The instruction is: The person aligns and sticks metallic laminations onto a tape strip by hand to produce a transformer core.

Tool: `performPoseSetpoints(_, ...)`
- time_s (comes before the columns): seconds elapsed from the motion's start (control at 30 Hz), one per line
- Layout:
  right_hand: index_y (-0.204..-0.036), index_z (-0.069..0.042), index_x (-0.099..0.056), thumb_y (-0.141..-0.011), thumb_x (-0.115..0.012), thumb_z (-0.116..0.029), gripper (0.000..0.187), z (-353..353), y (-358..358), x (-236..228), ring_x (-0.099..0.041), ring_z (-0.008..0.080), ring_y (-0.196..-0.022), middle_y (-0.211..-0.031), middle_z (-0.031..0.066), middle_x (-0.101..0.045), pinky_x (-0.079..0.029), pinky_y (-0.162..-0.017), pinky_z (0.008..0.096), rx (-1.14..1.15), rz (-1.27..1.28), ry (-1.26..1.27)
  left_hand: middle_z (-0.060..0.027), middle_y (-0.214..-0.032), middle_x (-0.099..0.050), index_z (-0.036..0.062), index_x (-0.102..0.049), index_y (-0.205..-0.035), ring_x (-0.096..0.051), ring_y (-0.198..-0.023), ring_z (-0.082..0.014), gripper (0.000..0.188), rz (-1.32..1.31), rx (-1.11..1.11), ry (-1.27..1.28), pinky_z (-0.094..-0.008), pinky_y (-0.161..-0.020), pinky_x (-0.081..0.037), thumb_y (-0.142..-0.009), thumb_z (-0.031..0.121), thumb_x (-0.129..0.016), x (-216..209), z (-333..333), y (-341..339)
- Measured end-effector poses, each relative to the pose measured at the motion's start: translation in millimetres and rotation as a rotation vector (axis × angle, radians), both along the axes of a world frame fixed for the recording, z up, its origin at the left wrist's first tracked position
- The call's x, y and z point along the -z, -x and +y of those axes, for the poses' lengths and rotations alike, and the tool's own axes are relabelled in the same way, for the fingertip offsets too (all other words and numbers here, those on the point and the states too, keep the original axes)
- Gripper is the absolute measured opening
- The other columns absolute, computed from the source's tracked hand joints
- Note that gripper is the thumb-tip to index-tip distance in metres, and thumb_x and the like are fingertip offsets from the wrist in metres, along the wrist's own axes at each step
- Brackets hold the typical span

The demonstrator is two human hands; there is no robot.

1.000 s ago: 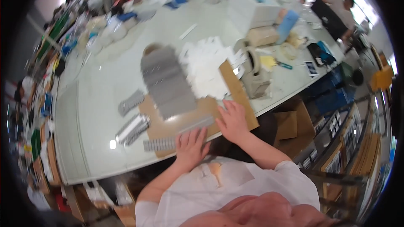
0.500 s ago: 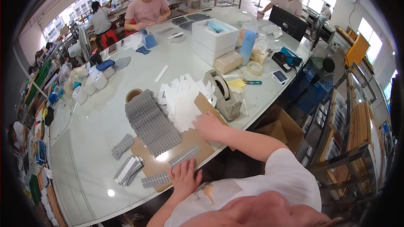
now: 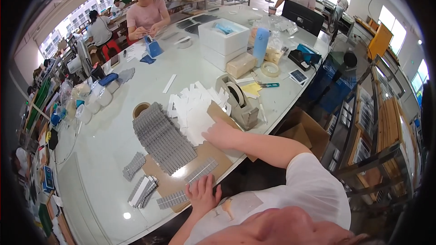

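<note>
Right hand (image 3: 221, 134) moved onto flat white slips (image 3: 190, 108), grip I cannot tell | left hand (image 3: 202, 193) loosely spread | at segmented grey strip (image 3: 202, 169)

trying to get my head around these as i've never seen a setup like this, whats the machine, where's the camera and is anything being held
There is no machine: a person works with two bare hands. The view comes from a fisheye camera on the head, looking down, so straight edges bend.

On the pale table lie a brown board, a grey ribbed sheet partly over it, a pile of white pieces and a tape dispenser.

The left hand lies by two short grey strips and appears to hold nothing. The right hand is at the white pile; whether it grips a piece cannot be told.
</note>
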State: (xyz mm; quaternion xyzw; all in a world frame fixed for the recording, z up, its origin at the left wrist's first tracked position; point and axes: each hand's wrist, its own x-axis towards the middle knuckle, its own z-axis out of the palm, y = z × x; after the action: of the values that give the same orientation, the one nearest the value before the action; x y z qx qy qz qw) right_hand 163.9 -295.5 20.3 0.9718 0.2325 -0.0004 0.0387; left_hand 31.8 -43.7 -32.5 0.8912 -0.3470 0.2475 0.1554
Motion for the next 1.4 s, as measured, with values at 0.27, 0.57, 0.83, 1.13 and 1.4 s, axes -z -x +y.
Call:
performPoseSetpoints(0.27, -0.105, -0.009, -0.063, -0.095, -0.054, -0.017, 0.016, -0.4, 1.3, -1.9, -0.070, 0.0316, -0.087, -0.086, 0.0108, -0.068, -0.042, -0.100, 0.0524, 0.014, 0.031, -0.035, -0.0012, -0.128, -0.059, 0.0156, -0.065, -0.131, -0.048, -0.119, -0.0227, 0.051, -0.002, 0.008, 0.003, -0.0510, -0.111, -0.027, -0.087, 0.039, -0.072, 3.0, -0.8, 1.0)
performPoseSetpoints(0.57, -0.105, -0.008, -0.063, -0.091, -0.060, -0.020, 0.019, 2.7, -2.0, -0.3, -0.070, 0.0316, -0.086, -0.086, 0.0114, -0.069, -0.044, -0.099, 0.0506, -0.011, -0.055, -0.030, -0.0014, -0.126, -0.061, 0.0150, -0.067, -0.127, -0.050, -0.118, -0.0219, 0.045, 0.013, 0.049, 0.059, -0.0478, -0.110, -0.029, -0.087, 0.036, -0.074, -3.4, 2.6, -0.1)
performPoseSetpoints(0.83, -0.107, -0.006, -0.065, -0.087, -0.065, -0.017, 0.023, -0.7, 0.3, -6.1, -0.069, 0.0327, -0.083, -0.081, 0.0127, -0.068, -0.043, -0.102, 0.0507, -0.027, -0.047, -0.101, 0.0003, -0.127, -0.062, 0.0150, -0.067, -0.125, -0.053, -0.117, -0.0165, 0.042, 0.029, 0.035, 0.061, -0.0443, -0.110, -0.029, -0.088, 0.034, -0.072, -4.7, 3.1, -2.0)
performPoseSetpoints(1.13, -0.101, -0.007, -0.064, -0.092, -0.059, -0.023, 0.018, 12.4, -18.0, -20.8, -0.069, 0.0336, -0.087, -0.088, 0.0122, -0.070, -0.044, -0.094, 0.0536, 0.218, 0.016, -0.108, 0.0011, -0.126, -0.063, 0.0159, -0.068, -0.123, -0.054, -0.117, -0.0158, 0.039, -0.032, 0.053, 0.070, -0.0430, -0.110, -0.028, -0.088, 0.033, -0.072, -1.0, 3.2, 1.2)
performPoseSetpoints(1.4, -0.101, -0.006, -0.067, -0.089, -0.061, -0.012, 0.014, 27.7, -70.8, 4.2, -0.070, 0.0323, -0.096, -0.099, 0.0135, -0.072, -0.049, -0.086, 0.0508, 0.367, -0.124, -0.103, 0.0019, -0.127, -0.063, 0.0165, -0.069, -0.122, -0.054, -0.117, -0.0161, 0.040, -0.036, 0.069, 0.062, -0.0441, -0.110, -0.029, -0.086, 0.031, -0.074, 3.3, 5.4, 2.1)
